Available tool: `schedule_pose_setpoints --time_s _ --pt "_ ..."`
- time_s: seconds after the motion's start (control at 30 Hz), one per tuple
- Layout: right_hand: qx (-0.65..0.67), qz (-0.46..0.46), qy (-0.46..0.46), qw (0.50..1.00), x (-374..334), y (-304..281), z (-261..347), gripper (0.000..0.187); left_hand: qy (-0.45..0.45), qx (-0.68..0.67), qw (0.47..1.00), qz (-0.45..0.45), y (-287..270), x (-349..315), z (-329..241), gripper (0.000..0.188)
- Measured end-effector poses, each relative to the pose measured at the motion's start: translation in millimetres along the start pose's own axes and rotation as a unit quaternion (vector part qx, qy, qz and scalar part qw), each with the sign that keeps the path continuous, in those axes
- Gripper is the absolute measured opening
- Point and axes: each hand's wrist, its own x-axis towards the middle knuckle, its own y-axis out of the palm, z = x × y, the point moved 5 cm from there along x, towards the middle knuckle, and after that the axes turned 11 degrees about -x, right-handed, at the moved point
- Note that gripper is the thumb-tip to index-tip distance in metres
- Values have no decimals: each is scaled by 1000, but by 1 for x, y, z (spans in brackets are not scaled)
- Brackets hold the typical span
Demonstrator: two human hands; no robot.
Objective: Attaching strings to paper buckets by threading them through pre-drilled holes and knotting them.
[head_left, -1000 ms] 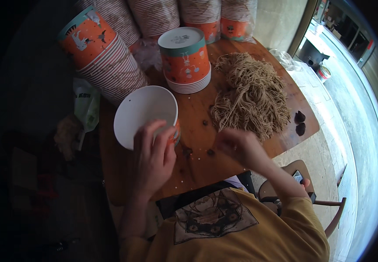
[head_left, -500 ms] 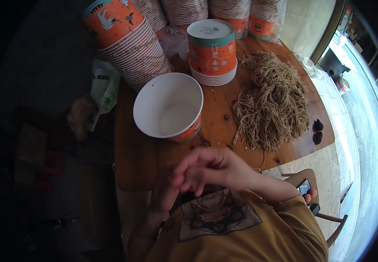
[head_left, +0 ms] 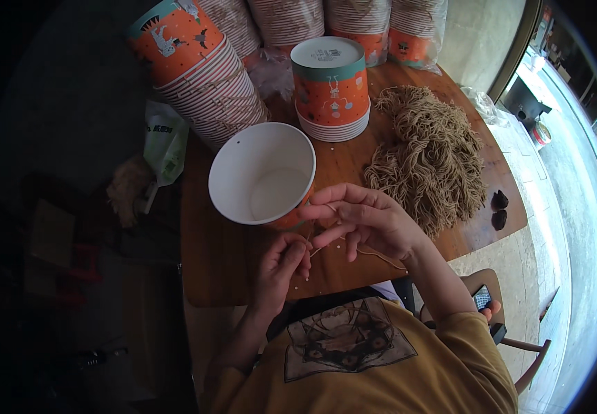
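A thin tan string (head_left: 377,254) runs between my hands, above the near part of the wooden table. My left hand (head_left: 281,272) pinches it between thumb and fingers. My right hand (head_left: 377,222) has the string around its fingers, with thumb and index finger closing on it and the other fingers partly bent. Just beyond them a white-lined paper bucket (head_left: 264,172) tilts with its mouth toward me; its orange outside shows at the lower right. My right fingertips are close to its wall, and I cannot tell whether they touch.
A heap of tan strings (head_left: 433,155) lies on the right of the table (head_left: 222,272), beside two dark pieces (head_left: 499,210). An upturned stack of orange buckets (head_left: 331,90) stands behind. A tied bucket stack (head_left: 205,79) leans at left; bagged stacks line the back. Another person's hand (head_left: 493,310) holds a phone.
My hands have moved forward from near my chest to the bucket's near side and drawn apart slightly. String now shows between them. The view has shifted slightly.
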Motion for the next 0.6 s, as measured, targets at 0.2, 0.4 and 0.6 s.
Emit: schedule_pose_setpoints --time_s 0.2,0.4,0.6 --pt "-74 -24 -20 997 6 -9 -2 25 -30 0 999 15 0 0 8 19" --pt "-332 -139 -197 912 13 -26 -4 11 126 292 948 28 14 -6 -16 13" --pt "-309 -160 -159 924 16 -28 -17 9 373 523 766 -29 43 10 -109 17"
